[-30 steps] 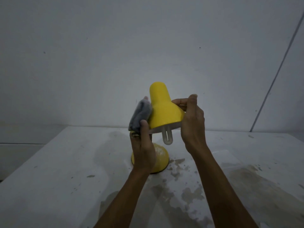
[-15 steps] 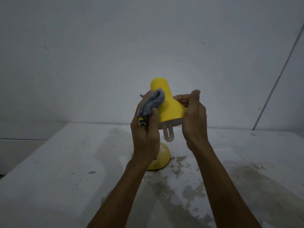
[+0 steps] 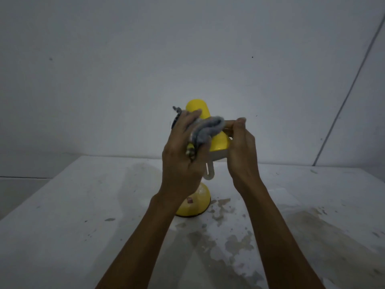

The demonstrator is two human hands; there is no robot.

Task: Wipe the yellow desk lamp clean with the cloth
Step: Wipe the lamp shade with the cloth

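Observation:
The yellow desk lamp (image 3: 219, 142) stands on a white table, its cone shade tilted and a white bulb (image 3: 209, 174) hanging below the rim. Its round yellow base (image 3: 198, 203) sits behind my left forearm. My left hand (image 3: 183, 161) is shut on a grey cloth (image 3: 206, 130) and presses it across the front of the shade. My right hand (image 3: 242, 157) grips the shade's right side, thumb on top. Much of the shade and the lamp's neck are hidden by both hands.
The white table (image 3: 73, 226) is stained, with peeled and dirty patches to the right of the lamp base. A plain white wall stands close behind. The table's left edge drops off at the left.
My left hand has carried the cloth from the shade's left side up and across its front, toward my right hand. My right hand has kept its grip on the shade.

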